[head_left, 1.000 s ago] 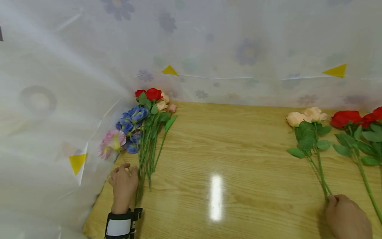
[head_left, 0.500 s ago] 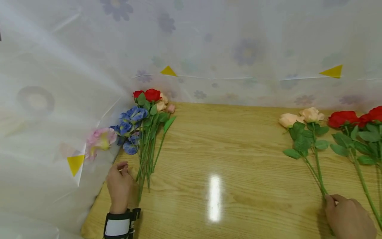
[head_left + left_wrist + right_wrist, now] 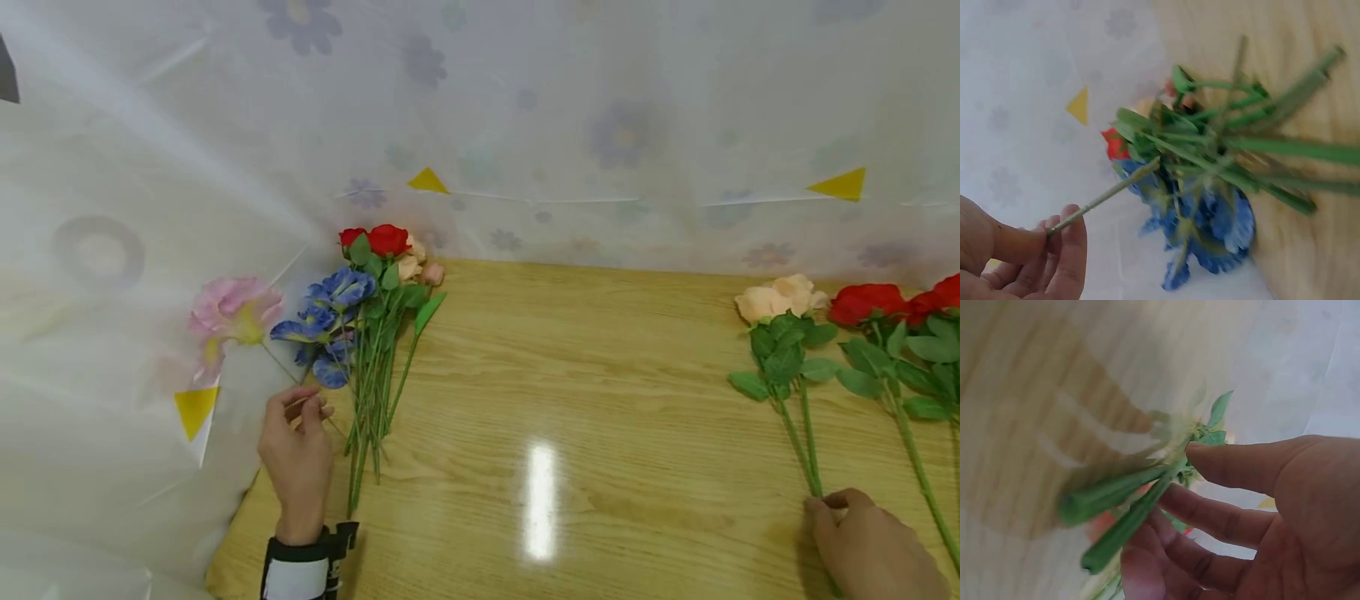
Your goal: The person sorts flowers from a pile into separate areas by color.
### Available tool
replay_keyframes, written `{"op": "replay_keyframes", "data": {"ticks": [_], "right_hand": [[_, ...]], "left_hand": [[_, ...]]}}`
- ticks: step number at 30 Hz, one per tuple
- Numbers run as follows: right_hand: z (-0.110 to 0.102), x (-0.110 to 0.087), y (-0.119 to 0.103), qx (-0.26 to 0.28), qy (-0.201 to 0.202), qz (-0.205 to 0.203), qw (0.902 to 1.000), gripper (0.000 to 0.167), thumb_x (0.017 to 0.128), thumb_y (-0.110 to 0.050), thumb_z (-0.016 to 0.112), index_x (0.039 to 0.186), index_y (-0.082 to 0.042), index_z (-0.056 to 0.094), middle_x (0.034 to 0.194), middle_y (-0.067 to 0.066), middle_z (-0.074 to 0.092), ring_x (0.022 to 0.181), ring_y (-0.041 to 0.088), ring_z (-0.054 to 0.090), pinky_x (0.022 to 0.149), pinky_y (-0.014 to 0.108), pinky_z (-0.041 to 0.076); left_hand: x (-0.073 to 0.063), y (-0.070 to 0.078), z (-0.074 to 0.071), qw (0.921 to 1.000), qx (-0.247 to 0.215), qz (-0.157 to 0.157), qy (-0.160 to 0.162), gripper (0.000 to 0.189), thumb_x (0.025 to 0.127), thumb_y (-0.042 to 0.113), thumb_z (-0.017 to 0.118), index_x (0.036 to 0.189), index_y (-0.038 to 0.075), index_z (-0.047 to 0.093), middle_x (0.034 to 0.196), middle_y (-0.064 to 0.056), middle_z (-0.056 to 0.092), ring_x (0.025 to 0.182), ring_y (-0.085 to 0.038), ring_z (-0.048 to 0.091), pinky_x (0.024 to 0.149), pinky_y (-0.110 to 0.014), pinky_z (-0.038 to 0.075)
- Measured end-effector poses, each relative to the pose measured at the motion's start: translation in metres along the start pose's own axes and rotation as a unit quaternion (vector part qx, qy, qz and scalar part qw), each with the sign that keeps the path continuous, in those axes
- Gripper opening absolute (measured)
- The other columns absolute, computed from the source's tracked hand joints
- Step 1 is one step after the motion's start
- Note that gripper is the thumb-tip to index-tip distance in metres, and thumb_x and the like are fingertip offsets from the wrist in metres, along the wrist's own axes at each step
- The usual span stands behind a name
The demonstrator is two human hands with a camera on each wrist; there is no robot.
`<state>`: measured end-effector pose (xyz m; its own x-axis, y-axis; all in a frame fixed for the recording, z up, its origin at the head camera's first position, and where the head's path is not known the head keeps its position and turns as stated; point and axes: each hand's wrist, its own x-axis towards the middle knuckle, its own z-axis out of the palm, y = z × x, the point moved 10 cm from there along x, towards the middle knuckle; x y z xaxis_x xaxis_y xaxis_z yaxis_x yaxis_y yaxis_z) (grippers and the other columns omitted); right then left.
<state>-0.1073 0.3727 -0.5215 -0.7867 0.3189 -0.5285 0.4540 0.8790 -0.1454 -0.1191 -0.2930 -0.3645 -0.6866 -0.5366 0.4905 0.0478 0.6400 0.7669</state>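
1. White flower-print sheet (image 3: 112,167), from 9 o'clock round past 12 in head view; yellow triangle (image 3: 197,411) on it at 8.
2. Pink flower (image 3: 232,312) at 9 o'clock, in front of sheet; can't tell if touching. Thin stem (image 3: 1107,195) slants toward 4, down to the hand.
3. Left hand (image 3: 296,454) at 8 o'clock, thumb and fingertips pinching that stem. Black strap (image 3: 296,546) with white patch round the wrist.
4. Blue flowers (image 3: 341,287) at 9 o'clock, just beside pink flower. Red flowers (image 3: 388,240) and small peach flowers (image 3: 408,268) at 10, same bunch; stems point to about 6, on wooden table (image 3: 585,375).
5. Peach roses (image 3: 780,300) at 3 o'clock, leaves below heads, green stems (image 3: 1125,519) running down to the hand.
6. Right hand (image 3: 873,537) at 4 o'clock, thumb and fingers pinching those stems near their ends; wrist view blurry.
7. Red roses (image 3: 866,305) at 3 o'clock, just beside peach ones; cut by frame edge.
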Motion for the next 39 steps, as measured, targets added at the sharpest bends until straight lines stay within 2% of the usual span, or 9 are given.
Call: {"op": "replay_keyframes", "data": {"ticks": [4, 8, 12, 15, 24, 27, 30, 35, 39], "right_hand": [[-0.009, -0.005, -0.005, -0.007, 0.042, -0.014, 0.9990, 0.063, 0.106, -0.040, 0.039, 0.120, 0.019, 0.051, 0.108, 0.041, 0.056, 0.094, 0.050, 0.052, 0.079, 0.061, 0.045], [-0.026, -0.020, -0.027, 0.029, 0.131, -0.037, 0.9902, 0.056, 0.103, -0.040, 0.049, 0.120, 0.013, 0.056, 0.114, 0.043, 0.051, 0.099, 0.057, 0.047, 0.080, 0.063, 0.043], [-0.044, -0.045, -0.070, 0.095, 0.223, -0.152, 0.9583, 0.039, 0.101, -0.027, 0.058, 0.111, 0.010, 0.065, 0.109, 0.039, 0.057, 0.092, 0.055, 0.052, 0.072, 0.060, 0.045], [-0.046, -0.063, -0.104, 0.135, 0.239, -0.241, 0.9309, 0.027, 0.101, -0.020, 0.058, 0.110, 0.004, 0.068, 0.104, 0.029, 0.063, 0.088, 0.045, 0.059, 0.064, 0.044, 0.051], [-0.026, -0.102, -0.201, 0.284, 0.090, -0.358, 0.8849, 0.028, 0.108, -0.026, 0.043, 0.129, -0.016, 0.059, 0.118, 0.001, 0.068, 0.105, 0.005, 0.064, 0.082, 0.023, 0.055], [-0.016, -0.115, -0.231, 0.361, 0.005, -0.388, 0.8482, 0.029, 0.109, -0.026, 0.040, 0.130, -0.016, 0.057, 0.115, 0.000, 0.068, 0.105, 0.001, 0.063, 0.087, 0.020, 0.054], [-0.007, -0.129, -0.258, 0.424, -0.080, -0.430, 0.7931, 0.031, 0.109, -0.019, 0.038, 0.133, -0.009, 0.054, 0.114, 0.005, 0.066, 0.105, 0.009, 0.065, 0.089, 0.024, 0.054], [-0.004, -0.150, -0.283, 0.469, -0.166, -0.498, 0.7108, 0.032, 0.109, -0.007, 0.034, 0.133, 0.002, 0.051, 0.111, 0.017, 0.066, 0.102, 0.016, 0.066, 0.088, 0.028, 0.055], [-0.001, -0.153, -0.288, 0.474, -0.173, -0.502, 0.7022, 0.030, 0.108, -0.009, 0.036, 0.128, 0.005, 0.054, 0.101, 0.017, 0.066, 0.091, 0.016, 0.067, 0.083, 0.030, 0.057]], "left_hand": [[-0.002, 0.018, 0.016, 0.9933, -0.107, -0.013, -0.041, 0.020, 0.097, -0.002, 0.058, 0.115, -0.009, 0.053, 0.103, -0.008, 0.067, 0.084, -0.009, 0.065, 0.071, -0.013, 0.054], [-0.005, 0.034, 0.035, 0.9726, -0.207, -0.048, -0.095, 0.029, 0.096, -0.004, 0.059, 0.121, -0.008, 0.046, 0.098, -0.006, 0.065, 0.084, -0.015, 0.067, 0.073, -0.019, 0.057], [-0.012, 0.053, 0.056, 0.9548, -0.247, -0.046, -0.159, 0.030, 0.096, -0.003, 0.059, 0.125, -0.004, 0.052, 0.097, -0.013, 0.066, 0.087, -0.017, 0.070, 0.078, -0.026, 0.059], [-0.021, 0.071, 0.071, 0.9412, -0.262, -0.024, -0.212, 0.024, 0.100, -0.001, 0.054, 0.123, -0.007, 0.057, 0.099, -0.019, 0.064, 0.091, -0.018, 0.071, 0.083, -0.029, 0.058], [-0.072, 0.113, 0.127, 0.8568, -0.354, -0.087, -0.365, 0.022, 0.106, 0.012, 0.045, 0.114, -0.006, 0.054, 0.102, -0.027, 0.059, 0.092, -0.017, 0.069, 0.088, -0.039, 0.058], [-0.091, 0.129, 0.143, 0.8268, -0.386, -0.099, -0.397, 0.022, 0.105, 0.012, 0.048, 0.114, -0.008, 0.054, 0.099, -0.027, 0.060, 0.089, -0.015, 0.070, 0.085, -0.041, 0.059], [-0.107, 0.141, 0.156, 0.8055, -0.404, -0.109, -0.419, 0.025, 0.103, 0.012, 0.053, 0.113, -0.011, 0.055, 0.100, -0.029, 0.061, 0.087, -0.011, 0.070, 0.085, -0.038, 0.059], [-0.121, 0.151, 0.167, 0.8067, -0.372, -0.113, -0.445, 0.023, 0.099, 0.017, 0.062, 0.112, -0.002, 0.064, 0.108, -0.026, 0.065, 0.093, -0.009, 0.070, 0.087, -0.031, 0.058], [-0.122, 0.156, 0.168, 0.8260, -0.338, -0.085, -0.443, 0.019, 0.097, 0.019, 0.065, 0.107, 0.004, 0.069, 0.110, -0.018, 0.068, 0.096, -0.011, 0.068, 0.082, -0.032, 0.059]]}}
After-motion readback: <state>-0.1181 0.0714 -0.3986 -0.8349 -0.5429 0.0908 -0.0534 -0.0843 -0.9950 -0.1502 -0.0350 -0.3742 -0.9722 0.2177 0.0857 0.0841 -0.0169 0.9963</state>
